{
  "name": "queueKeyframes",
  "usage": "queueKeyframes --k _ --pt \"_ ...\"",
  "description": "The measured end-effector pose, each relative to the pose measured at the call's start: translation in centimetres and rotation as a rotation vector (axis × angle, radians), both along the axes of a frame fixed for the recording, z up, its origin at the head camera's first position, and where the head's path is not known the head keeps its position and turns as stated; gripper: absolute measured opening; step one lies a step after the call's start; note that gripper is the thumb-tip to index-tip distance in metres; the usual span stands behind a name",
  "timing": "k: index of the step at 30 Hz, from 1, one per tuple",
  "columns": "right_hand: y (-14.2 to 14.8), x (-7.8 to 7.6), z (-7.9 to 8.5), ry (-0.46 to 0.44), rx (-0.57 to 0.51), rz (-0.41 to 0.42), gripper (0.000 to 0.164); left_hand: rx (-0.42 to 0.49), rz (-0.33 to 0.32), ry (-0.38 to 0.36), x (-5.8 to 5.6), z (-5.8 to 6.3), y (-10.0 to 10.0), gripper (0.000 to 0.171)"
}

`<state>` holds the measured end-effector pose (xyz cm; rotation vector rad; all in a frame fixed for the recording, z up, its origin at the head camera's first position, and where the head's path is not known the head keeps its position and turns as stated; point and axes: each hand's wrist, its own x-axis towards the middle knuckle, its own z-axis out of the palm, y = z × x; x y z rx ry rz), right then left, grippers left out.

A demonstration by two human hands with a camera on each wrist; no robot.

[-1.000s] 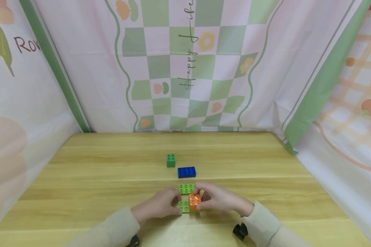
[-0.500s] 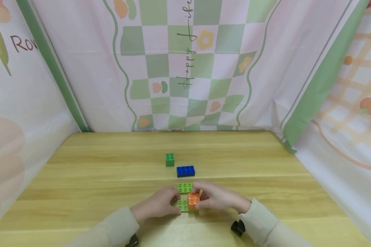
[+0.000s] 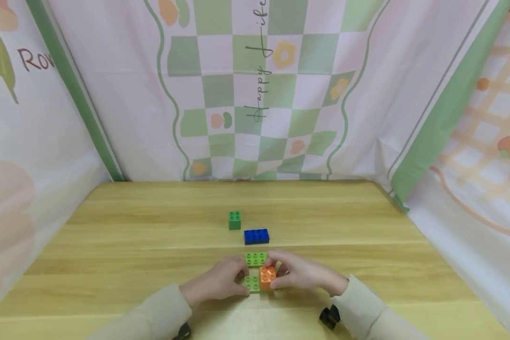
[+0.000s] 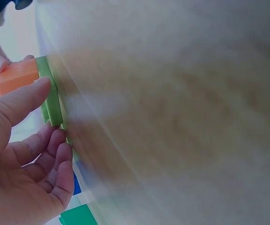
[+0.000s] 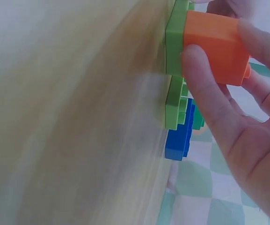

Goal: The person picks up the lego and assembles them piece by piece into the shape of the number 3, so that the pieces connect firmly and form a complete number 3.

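Note:
In the head view, a square orange brick (image 3: 267, 277) sits on the right half of a flat light green building brick (image 3: 251, 283). My right hand (image 3: 306, 275) grips the orange brick between thumb and fingers. The left hand (image 3: 222, 281) pinches the left end of that light green brick, its thumb on the near edge and fingertips on the far one. From the left wrist, the orange brick (image 4: 18, 77) appears against the light green brick (image 4: 52, 101) with no clear gap. The right wrist view shows the thumb and fingers spread across the orange brick (image 5: 216, 47).
Just beyond the hands lies a second flat light green brick (image 3: 255, 259). Farther back are a long blue brick (image 3: 256, 236) and a small dark green brick (image 3: 234, 220). Everything stands on a wooden table (image 3: 153, 217), with printed cloth (image 3: 259, 94) hanging behind and at both sides.

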<state>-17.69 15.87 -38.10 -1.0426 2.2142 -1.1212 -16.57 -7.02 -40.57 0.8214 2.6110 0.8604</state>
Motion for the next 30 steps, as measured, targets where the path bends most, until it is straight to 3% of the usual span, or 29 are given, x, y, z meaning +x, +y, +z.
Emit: queueKeyframes --k 30 --pt "0.43 -0.46 -0.39 0.010 0.039 -0.057 0.026 -0.016 -0.001 0.003 0.06 0.01 -0.05 0.032"
